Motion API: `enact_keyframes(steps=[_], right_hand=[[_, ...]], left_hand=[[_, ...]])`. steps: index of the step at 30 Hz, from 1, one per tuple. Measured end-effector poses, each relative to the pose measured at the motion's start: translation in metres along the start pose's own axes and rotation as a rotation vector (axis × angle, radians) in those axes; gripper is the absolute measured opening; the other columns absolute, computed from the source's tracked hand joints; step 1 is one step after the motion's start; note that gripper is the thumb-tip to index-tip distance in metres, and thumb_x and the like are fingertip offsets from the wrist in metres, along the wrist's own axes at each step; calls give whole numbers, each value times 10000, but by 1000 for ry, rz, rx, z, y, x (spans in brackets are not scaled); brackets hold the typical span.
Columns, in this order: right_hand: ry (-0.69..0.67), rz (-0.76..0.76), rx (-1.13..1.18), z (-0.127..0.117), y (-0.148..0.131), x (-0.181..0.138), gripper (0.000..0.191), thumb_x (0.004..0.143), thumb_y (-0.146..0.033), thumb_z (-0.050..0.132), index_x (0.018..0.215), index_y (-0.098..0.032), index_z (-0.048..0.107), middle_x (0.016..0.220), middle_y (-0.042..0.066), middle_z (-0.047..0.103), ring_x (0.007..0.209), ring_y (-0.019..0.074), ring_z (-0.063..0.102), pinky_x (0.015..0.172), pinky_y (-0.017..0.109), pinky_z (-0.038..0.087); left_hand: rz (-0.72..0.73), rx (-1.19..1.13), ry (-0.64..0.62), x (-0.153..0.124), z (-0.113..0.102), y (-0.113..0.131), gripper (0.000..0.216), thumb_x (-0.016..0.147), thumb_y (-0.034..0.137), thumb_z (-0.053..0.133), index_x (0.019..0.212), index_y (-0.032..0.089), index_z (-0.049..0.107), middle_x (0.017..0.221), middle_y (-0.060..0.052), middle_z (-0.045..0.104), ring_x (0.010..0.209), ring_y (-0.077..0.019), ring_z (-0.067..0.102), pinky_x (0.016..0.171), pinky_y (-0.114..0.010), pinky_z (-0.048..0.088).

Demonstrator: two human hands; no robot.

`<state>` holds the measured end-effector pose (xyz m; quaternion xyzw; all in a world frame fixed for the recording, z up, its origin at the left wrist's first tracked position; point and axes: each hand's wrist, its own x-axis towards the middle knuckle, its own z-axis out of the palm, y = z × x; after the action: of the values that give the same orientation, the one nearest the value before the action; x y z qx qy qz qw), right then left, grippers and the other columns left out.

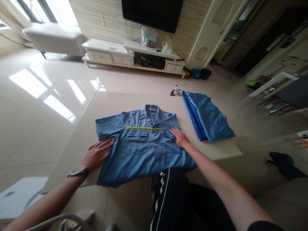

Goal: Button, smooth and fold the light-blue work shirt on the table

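A blue short-sleeved work shirt (138, 154) lies front up on the white table (79, 150), its collar away from me and its hem hanging at the near edge. A yellow-green stripe crosses its chest above two flap pockets. My left hand (99, 153) rests with fingers stretched out at the shirt's left side, just below the sleeve. On the opposite side, my right hand (179, 137) lies flat on the cloth by the chest pocket. The right sleeve is partly hidden behind that hand and forearm.
Folded blue cloth (209, 115) lies at the table's right end. Past the far edge shows a bottle with a red cap (176, 89). My knee (172, 189) is under the near edge. A white stool (21, 195) stands at the lower left.
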<state>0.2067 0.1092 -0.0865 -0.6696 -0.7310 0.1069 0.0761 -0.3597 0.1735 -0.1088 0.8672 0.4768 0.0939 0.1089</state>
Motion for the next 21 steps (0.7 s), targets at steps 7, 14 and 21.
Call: enact_keyframes(steps=[7,14,21], right_hand=[[-16,-75,19,-7,15,-13,663,921,-314,568,1572,-305,442,1663,48,380,1560,309,295,1237,533,246],[49,-140,-13,-5,-13,-59,642,948,-431,573,1569,-336,442,1670,32,372,1573,327,250,1239,544,206],[-46,-154,23,17,-16,-109,645,969,-310,491,1596,-392,365,1660,10,390,1554,284,313,1192,537,295]], left_hand=[[7,11,-16,-1,-3,2,536,1000,416,418,1517,330,529,1624,4,449,1522,-274,368,1249,-514,237],[-3,-41,15,-1,-4,3,584,978,402,449,1556,322,462,1654,-33,405,1543,-290,331,1246,-536,272],[-171,-218,224,-10,0,-2,633,964,486,476,1543,247,390,1622,-125,401,1520,-311,366,1252,-520,326]])
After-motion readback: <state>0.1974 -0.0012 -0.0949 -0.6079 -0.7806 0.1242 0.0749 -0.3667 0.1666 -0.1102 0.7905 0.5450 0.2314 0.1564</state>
